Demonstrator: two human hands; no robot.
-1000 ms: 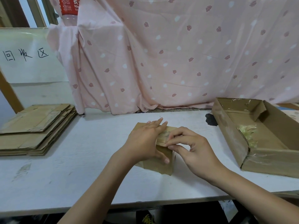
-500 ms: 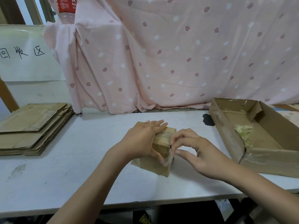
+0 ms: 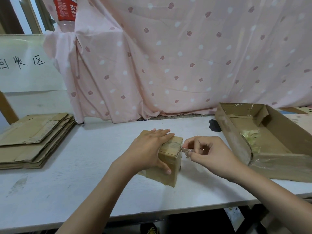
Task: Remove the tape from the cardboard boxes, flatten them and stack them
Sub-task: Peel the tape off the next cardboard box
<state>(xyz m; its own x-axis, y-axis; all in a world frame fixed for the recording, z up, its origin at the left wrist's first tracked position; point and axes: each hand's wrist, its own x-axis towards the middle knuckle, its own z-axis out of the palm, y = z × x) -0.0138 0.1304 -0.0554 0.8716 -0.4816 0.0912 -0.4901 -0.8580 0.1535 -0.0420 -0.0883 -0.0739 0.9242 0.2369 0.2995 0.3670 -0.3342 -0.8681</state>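
White table (image 3: 67,174), scuffed and faintly stained near its left front edge. Small cardboard box (image 3: 170,159) stands at the middle of it. Left hand (image 3: 148,151) lies over the box top, fingers straight, thumb pressed against the near side. Right hand (image 3: 211,154), just right of the box, pinches a strip of clear tape (image 3: 187,150) that runs from the box's upper right edge to the fingertips. Stack of flattened cardboard (image 3: 32,139) at far left of the table. Large open box (image 3: 270,142) at right, wads of tape inside. Dark stain (image 3: 214,125) on the table beside it. Pink patterned cloth (image 3: 168,56) hangs behind. White sign (image 3: 25,63) with handwritten characters at left; bottle with red label (image 3: 65,12) above it.
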